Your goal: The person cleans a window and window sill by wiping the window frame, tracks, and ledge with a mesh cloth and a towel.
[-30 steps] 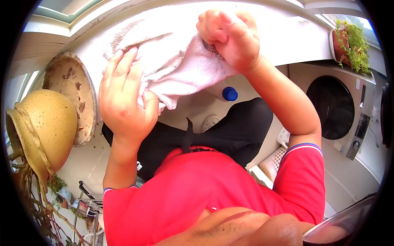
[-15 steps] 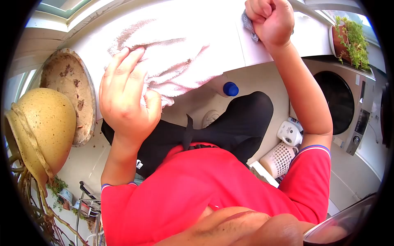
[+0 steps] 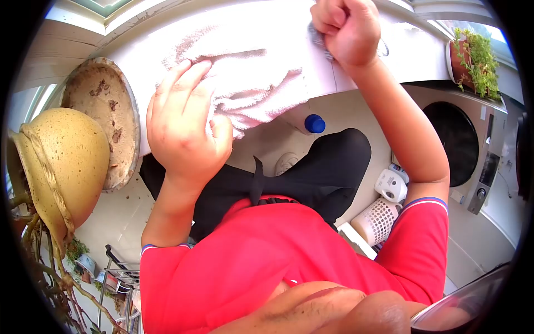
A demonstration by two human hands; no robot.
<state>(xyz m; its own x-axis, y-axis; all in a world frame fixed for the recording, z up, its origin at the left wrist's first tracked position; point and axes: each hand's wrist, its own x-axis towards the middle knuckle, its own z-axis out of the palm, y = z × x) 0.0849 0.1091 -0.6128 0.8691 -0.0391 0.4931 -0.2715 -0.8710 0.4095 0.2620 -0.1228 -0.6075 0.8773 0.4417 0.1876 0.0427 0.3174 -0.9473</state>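
Observation:
A pale pink-white towel (image 3: 250, 83) lies rumpled on the white ledge, its folds hanging over the near edge. My left hand (image 3: 186, 125) rests on the towel's left part, fingers stretched out and thumb apart. Bright light washes out much of the towel. Farther right, my right hand (image 3: 349, 30) is closed in a fist around a grey-blue cloth (image 3: 318, 38), pressed to the ledge. Only the cloth's edges show beside the fist; the rest is hidden under it.
The white ledge (image 3: 411, 53) runs along the window. A dirt-stained round dish (image 3: 119, 119) and a tan pot (image 3: 78, 161) stand left. A potted green plant (image 3: 479, 64) and a washing machine (image 3: 473, 128) are right. A blue-capped bottle (image 3: 315, 123) stands below.
My right hand has slid left along the ledge with the cloth, closer to the towel. My left hand still lies on the towel. The whole view has shifted slightly.

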